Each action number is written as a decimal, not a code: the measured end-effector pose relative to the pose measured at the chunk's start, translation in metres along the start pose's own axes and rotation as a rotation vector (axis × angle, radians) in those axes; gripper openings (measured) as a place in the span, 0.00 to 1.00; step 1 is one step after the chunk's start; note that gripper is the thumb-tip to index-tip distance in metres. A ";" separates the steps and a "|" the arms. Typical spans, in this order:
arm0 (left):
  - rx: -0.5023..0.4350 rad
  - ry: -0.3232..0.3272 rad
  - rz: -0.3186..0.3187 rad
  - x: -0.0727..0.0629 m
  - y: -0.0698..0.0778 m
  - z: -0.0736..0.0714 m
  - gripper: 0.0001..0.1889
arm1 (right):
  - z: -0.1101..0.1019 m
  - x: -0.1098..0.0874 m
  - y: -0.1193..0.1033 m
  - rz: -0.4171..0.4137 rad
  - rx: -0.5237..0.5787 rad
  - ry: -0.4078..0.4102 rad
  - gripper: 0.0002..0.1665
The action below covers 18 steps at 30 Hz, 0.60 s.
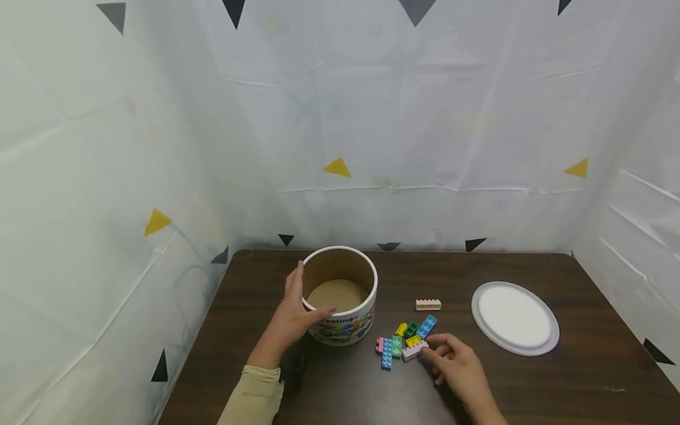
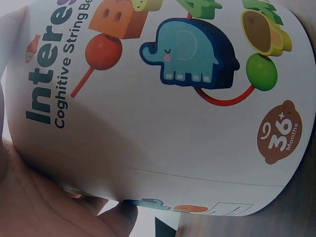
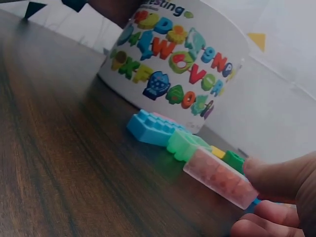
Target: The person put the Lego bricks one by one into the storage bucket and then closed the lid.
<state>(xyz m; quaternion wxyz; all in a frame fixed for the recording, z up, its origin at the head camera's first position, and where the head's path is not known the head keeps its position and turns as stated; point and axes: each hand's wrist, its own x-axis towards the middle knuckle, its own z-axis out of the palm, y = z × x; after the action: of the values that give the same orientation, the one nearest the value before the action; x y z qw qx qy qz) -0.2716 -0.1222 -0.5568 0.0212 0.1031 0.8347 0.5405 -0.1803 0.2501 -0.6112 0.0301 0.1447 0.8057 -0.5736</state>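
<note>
A round white tub (image 1: 340,339) with colourful printing stands at the table's left middle, its open top showing a bare inside. My left hand (image 1: 289,316) grips the tub's rim, thumb over the front edge and fingers along the left side. My right hand (image 1: 457,366) pinches the right end of a pale pink toy brick (image 3: 219,177) between thumb and fingers. Close by lie a blue brick (image 1: 386,354), a light green brick (image 1: 396,346), a yellow brick (image 1: 412,341), a dark green brick (image 1: 411,329) and another blue brick (image 1: 427,326).
A peach brick (image 1: 428,305) lies apart, behind the cluster. The round white lid (image 1: 515,319) rests flat on the right side of the dark wooden table (image 1: 574,378). White sheeting (image 1: 425,130) with black and yellow triangles surrounds the back and sides.
</note>
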 end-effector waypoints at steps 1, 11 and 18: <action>-0.001 0.000 0.000 0.000 0.000 0.000 0.69 | 0.000 0.000 0.001 -0.005 -0.009 0.000 0.22; -0.003 0.005 -0.008 0.000 0.000 0.002 0.70 | -0.001 0.001 0.004 -0.021 -0.089 -0.021 0.18; -0.002 0.008 -0.001 -0.001 0.000 0.001 0.69 | 0.001 0.003 0.004 -0.047 -0.120 -0.025 0.15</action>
<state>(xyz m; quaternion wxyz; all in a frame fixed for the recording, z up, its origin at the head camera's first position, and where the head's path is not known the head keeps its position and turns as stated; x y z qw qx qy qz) -0.2709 -0.1214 -0.5576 0.0183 0.1004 0.8342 0.5419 -0.1818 0.2514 -0.6160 0.0351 0.1165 0.8414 -0.5266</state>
